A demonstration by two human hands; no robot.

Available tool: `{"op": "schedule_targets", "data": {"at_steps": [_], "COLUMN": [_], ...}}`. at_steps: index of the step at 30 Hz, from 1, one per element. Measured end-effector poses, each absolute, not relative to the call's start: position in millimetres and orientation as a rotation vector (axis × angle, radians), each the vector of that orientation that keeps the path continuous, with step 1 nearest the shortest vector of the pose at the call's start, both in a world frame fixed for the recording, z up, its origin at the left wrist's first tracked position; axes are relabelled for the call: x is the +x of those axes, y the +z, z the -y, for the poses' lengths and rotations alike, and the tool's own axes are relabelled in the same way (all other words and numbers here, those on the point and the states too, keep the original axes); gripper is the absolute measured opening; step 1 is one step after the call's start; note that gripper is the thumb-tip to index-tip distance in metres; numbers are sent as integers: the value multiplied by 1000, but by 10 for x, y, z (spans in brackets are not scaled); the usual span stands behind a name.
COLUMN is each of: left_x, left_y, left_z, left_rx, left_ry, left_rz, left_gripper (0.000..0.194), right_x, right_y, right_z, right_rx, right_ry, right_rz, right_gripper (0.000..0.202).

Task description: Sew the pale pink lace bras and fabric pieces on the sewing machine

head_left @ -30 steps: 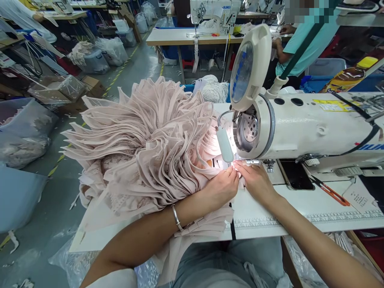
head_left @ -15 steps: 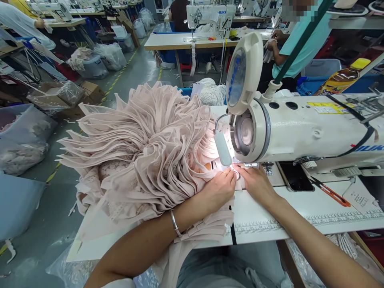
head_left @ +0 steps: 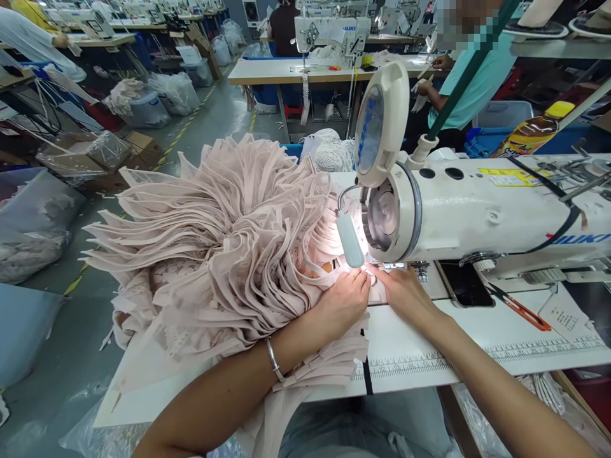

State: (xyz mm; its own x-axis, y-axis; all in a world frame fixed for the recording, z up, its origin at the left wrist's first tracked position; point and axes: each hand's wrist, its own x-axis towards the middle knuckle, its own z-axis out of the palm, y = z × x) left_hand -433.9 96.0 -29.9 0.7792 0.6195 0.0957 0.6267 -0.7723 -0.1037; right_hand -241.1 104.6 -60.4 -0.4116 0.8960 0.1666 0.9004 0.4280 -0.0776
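Observation:
My left hand (head_left: 347, 298) has its fingertips pinched together on pale pink fabric (head_left: 379, 291) close to the needle area. My right hand (head_left: 405, 292) grips the same fabric from the other side, its fingers reaching under the head of the white sewing machine (head_left: 468, 207). A small lamp (head_left: 350, 240) lights the spot, and the fingertips are partly lost in glare. Against my left forearm leans a big pile of layered pink lace-trimmed pieces (head_left: 229, 235). More pink strips (head_left: 329, 359) hang below that wrist over the table edge.
A phone (head_left: 465, 283), orange-handled thread snips (head_left: 522, 310) and a paper tag (head_left: 566, 313) lie right of my right hand. A printed ruler (head_left: 506, 353) runs along the table's front edge. Behind the machine stands a drink bottle (head_left: 534, 130). A co-worker in a turquoise shirt (head_left: 470, 89) sits beyond.
The whole view has shifted slightly, so the machine, table and hands appear a little further left. Both hands keep their places at the fabric. The co-worker's hands have moved a little.

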Motion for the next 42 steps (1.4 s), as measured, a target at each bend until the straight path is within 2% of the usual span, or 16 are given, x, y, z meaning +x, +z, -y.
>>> {"op": "schedule_targets", "data": {"at_steps": [9,14,19,31,37,42], "left_x": [-4331,-4354,-4496,-4609,-4546,-4590], "left_y": [-367,-357,-292,-345,-407,-468], "left_z": [-980,-963,-966,-1136,-1189,-1182], "left_rx": [-2788,-2729,-2665,-2809,-2853,-2823], "left_ry": [-168,-169,-143,-452,-293,-326], "left_rz": [1027,974,985,986,1046,1148], "left_gripper": [25,29,12,15,25,29], "right_x": [-2397,-2390,-2382,-2372,-2416,-2419], "right_y": [-644,-698,-757,-776,-669,-668], "right_z": [-1066,-1072,-1032,-988,-908,-906], "right_rx": [-1516,-1475,-1389,-1314,-1277,-1302], "right_ry": [-8,-68,-40,87,-5,-17], "right_rz": [2461,2419,2223,2230,2232,2234], "right_gripper": [54,54,59,52,49,45]}}
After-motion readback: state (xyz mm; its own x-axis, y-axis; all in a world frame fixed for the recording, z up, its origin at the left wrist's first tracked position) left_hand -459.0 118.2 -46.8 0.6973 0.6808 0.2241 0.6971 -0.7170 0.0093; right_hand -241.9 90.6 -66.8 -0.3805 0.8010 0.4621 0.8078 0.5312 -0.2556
